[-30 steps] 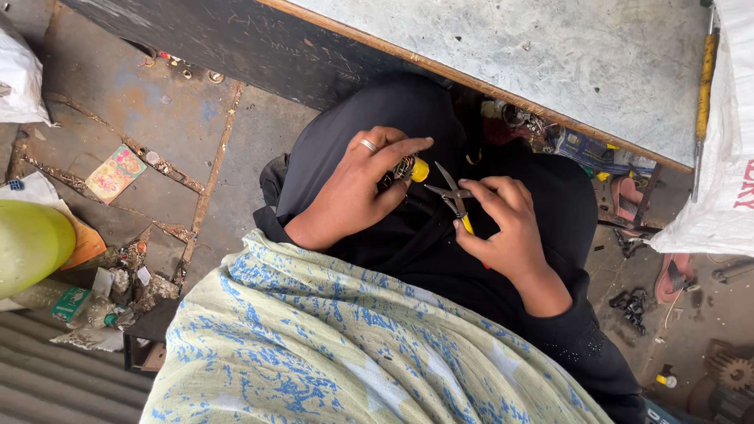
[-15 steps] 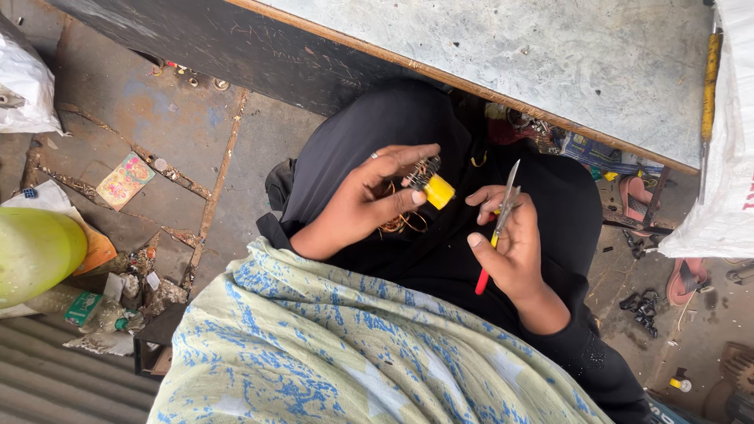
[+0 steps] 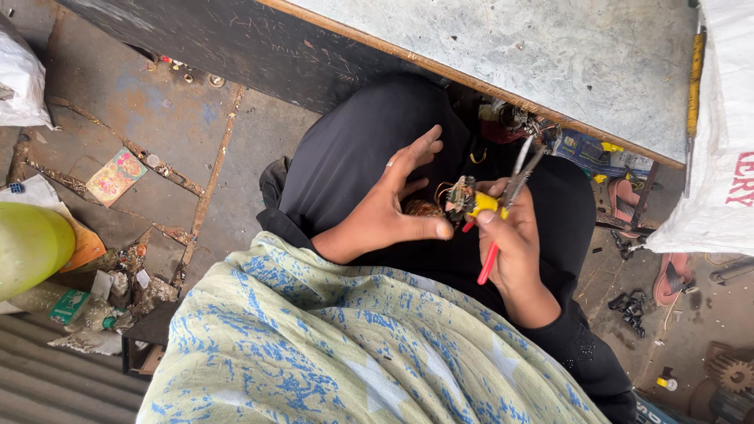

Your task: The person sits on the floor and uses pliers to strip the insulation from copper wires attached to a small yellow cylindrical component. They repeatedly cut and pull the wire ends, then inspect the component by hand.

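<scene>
Over my black-clad lap, my right hand (image 3: 512, 239) grips red-handled pliers (image 3: 506, 210) and pinches a small yellow part with wound copper wire (image 3: 471, 202) between thumb and finger. My left hand (image 3: 397, 206) is spread flat with its fingers apart, a ring on one finger, its thumb tip just left of the yellow part. A brown copper coil (image 3: 422, 208) shows under its palm edge. A green and blue patterned cloth (image 3: 338, 345) covers my near body.
A grey worktable with a wooden edge (image 3: 550, 55) runs across the top. A white sack (image 3: 719, 157) hangs at right, with sandals, a gear and metal scraps on the floor below. At left lie a green round container (image 3: 27, 247), litter and a white bag.
My left hand has let go of the yellow part and spread flat. My right hand now holds that part together with the pliers, nearer the middle.
</scene>
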